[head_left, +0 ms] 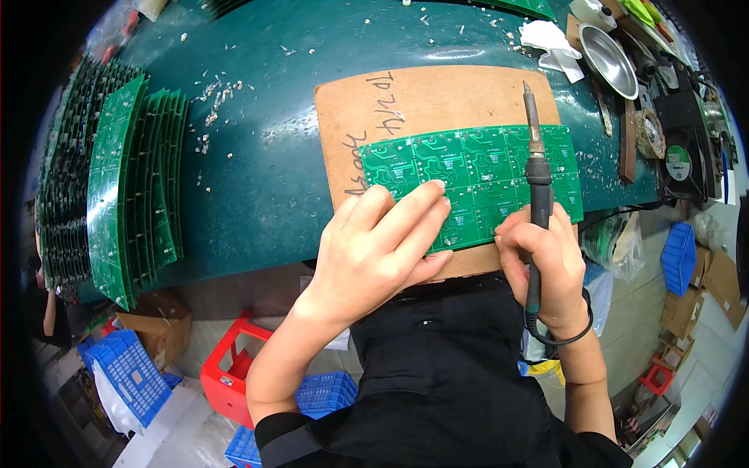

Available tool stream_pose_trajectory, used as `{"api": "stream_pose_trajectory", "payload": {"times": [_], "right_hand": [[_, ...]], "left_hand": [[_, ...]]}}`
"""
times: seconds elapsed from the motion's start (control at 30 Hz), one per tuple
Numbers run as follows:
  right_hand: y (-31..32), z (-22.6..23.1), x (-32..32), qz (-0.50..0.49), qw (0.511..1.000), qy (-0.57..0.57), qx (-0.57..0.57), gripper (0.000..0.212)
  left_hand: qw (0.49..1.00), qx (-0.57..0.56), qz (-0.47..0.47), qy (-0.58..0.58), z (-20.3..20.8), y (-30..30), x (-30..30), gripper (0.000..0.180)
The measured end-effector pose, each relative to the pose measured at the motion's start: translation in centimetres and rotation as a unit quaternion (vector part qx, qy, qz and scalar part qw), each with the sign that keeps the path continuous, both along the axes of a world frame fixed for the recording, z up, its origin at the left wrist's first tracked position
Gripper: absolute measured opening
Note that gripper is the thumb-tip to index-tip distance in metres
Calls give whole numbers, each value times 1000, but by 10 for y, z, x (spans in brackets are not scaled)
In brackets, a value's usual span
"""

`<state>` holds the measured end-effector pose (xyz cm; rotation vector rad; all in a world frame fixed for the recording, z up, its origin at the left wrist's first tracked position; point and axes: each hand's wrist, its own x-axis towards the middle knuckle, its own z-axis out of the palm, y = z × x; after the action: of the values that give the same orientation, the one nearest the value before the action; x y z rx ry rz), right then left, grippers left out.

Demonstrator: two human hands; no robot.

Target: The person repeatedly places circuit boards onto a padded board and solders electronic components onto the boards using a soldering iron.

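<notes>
A green circuit board panel (pixel 480 168), divided into repeated units, lies on a brown cardboard sheet (pixel 437 97) with handwriting on it. My left hand (pixel 378 242) rests over the near left part of the panel. Its fingers stretch out across the surface, with the thumb apart from them near the close edge. In my right hand (pixel 550 261) is a soldering iron (pixel 540 187), its tip pointing away from me above the panel's right part. The right thumb and forefinger meet at the panel's near edge; whether they also pinch something small cannot be made out.
Stacked green circuit boards (pixel 117 187) stand upright at the left. Small loose parts (pixel 211 109) are scattered over the green tabletop (pixel 257 156). At the far right are a metal bowl (pixel 608 61), white tissue (pixel 552 45) and a black device (pixel 680 148). A red stool (pixel 230 366) stands below the table.
</notes>
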<state>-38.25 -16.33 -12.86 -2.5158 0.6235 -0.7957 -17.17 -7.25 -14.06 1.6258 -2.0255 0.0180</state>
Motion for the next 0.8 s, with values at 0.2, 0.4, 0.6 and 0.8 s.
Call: {"api": "stream_pose_trajectory", "payload": {"times": [0.2,0.4,0.6,0.8], "right_hand": [[4,3,0,4,1000,13,24,38],[6,4,4,-28,999,28,15,36],[4,18,10,-18,997,74,-15,36],[-42,36,30,55,998,-13,-38,31]], "left_hand": [[1000,-13,4,-10,0,0,-1,44],[1000,-20,8,-10,-1,-2,0,43],[1000,-26,2,-16,2,-2,2,42],[1000,-16,-9,21,0,1,3,43]]}}
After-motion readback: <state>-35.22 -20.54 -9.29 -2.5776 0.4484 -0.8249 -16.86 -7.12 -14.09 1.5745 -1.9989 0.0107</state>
